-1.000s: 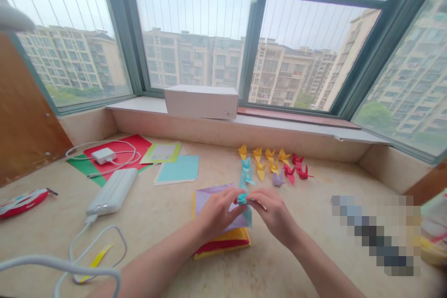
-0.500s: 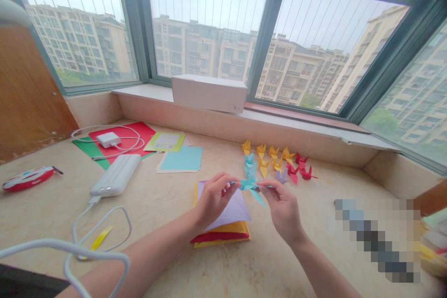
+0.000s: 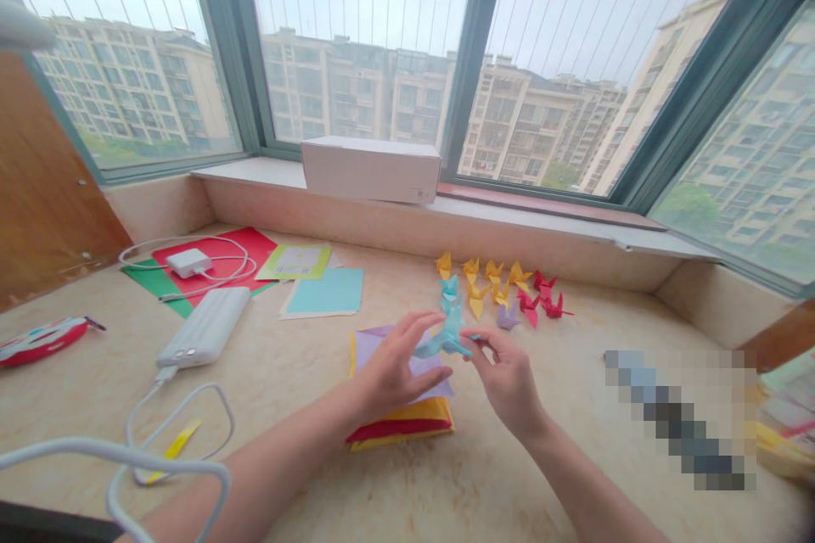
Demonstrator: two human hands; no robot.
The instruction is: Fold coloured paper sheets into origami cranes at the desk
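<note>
A light blue paper crane [image 3: 451, 338] is held above the stack of folded paper by my right hand [image 3: 506, 373], whose thumb and fingers pinch its right side. My left hand [image 3: 398, 363] is open around the crane's left side, thumb and fingers spread apart; whether a finger touches the paper I cannot tell. Below the hands lies a stack of purple, yellow and red paper [image 3: 407, 433]. Beyond the held crane stand several finished cranes: yellow ones [image 3: 494, 270], red ones [image 3: 545, 285], a purple one [image 3: 508, 316] and another blue one [image 3: 449, 288].
Left are a white power bank [image 3: 207, 329] with cable, a white charger [image 3: 189, 262] on red and green sheets, blue paper [image 3: 326, 292] and a red-and-white pouch [image 3: 44, 341]. A white box [image 3: 370, 172] stands on the sill. A blurred-out object [image 3: 675, 420] lies right.
My left hand has let go of the crane's left wing and spread its fingers. The crane has turned in my right hand's pinch. The view has shifted slightly.
</note>
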